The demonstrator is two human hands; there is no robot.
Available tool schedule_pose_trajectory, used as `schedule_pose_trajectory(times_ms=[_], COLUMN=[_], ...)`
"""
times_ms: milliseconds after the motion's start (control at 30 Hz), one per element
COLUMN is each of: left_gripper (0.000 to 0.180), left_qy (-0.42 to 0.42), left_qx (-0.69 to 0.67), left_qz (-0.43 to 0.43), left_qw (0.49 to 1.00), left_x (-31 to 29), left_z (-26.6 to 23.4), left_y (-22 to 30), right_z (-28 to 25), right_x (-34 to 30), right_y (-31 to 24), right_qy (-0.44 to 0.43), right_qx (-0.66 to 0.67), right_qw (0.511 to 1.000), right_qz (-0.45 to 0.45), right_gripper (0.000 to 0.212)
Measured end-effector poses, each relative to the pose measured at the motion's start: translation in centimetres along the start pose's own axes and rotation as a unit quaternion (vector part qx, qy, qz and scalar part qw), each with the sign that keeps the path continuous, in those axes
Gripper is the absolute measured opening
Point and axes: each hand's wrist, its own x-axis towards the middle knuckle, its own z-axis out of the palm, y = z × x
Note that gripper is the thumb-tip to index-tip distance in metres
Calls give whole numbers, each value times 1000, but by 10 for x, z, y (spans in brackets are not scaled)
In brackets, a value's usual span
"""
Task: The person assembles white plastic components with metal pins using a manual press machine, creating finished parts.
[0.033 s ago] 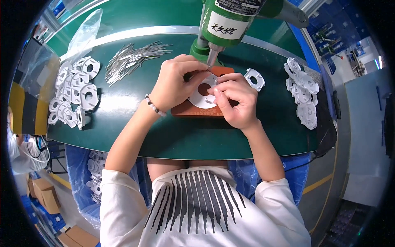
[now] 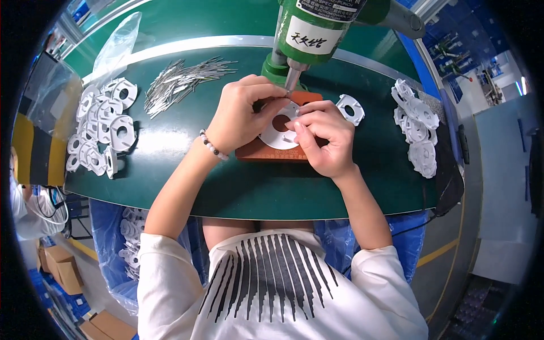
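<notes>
A flat white plastic ring point(image 2: 277, 136) lies on a reddish-brown fixture block point(image 2: 255, 152) at the middle of the green table. Above it hangs a green press tool point(image 2: 309, 34), its metal tip point(image 2: 292, 79) just over the ring's far edge. My left hand point(image 2: 241, 116) pinches the ring's far edge with thumb and forefinger, right beside the tip. My right hand point(image 2: 323, 136) grips the ring's right side, fingertips pressed on its face. Whether a small pin sits between my left fingers is hidden.
A heap of thin metal pins point(image 2: 181, 79) lies at the back left. Piles of white plastic parts sit at the left point(image 2: 102, 124) and right point(image 2: 416, 127); one single part point(image 2: 350, 107) lies beside the block. A clear plastic bag point(image 2: 116, 45) is at the far left.
</notes>
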Motion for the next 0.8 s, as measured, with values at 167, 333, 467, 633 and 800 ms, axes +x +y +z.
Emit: schedule_pose_trajectory(times_ms=[167,333,467,633,800], left_gripper=[10,16,24,30,24], left_qy=[-1,-3,-13,46,43], left_qx=[-2,-8,-13,-102,-182], left_qz=[-5,8,-30,-2,-94], left_qw=[1000,1000,999,994,978], left_x=[-1,-2,0,-1,-12], left_z=[-1,-1,-5,-11,-8], left_y=[1,-1,4,-2,-21], right_z=[1,1,0,-5,-24], right_x=[-1,0,0,-2,24], right_y=[-1,-2,0,2,35], right_qy=[3,0,-1,63,306], right_qx=[-2,-4,-8,164,499], right_qw=[1000,1000,1000,980,722], right_qz=[1,2,-3,92,368], right_gripper=[11,11,11,9,40])
